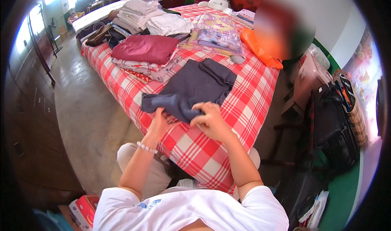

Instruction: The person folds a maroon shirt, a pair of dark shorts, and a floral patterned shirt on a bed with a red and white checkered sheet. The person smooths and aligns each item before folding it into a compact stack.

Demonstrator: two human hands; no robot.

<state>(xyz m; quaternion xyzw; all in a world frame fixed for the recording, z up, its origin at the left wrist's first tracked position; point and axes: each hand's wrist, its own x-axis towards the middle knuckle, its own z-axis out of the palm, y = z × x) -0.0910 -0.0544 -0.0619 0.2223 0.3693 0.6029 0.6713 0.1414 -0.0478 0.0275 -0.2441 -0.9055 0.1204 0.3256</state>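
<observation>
Knitted dark grey-blue jumper point(191, 90) lies spread near the bed's point(252, 92) front edge, on its red-and-white checked cover. Both hands pinch its near hem: the left hand point(159, 123) closed on the fold by the sleeve, the right hand point(209, 119) closed on the cloth just beside it. Folding neatly likely means keeping both grips level and the edges aligned. Further back, toward the far edge, sit stacks of folded clothes point(144, 52).
</observation>
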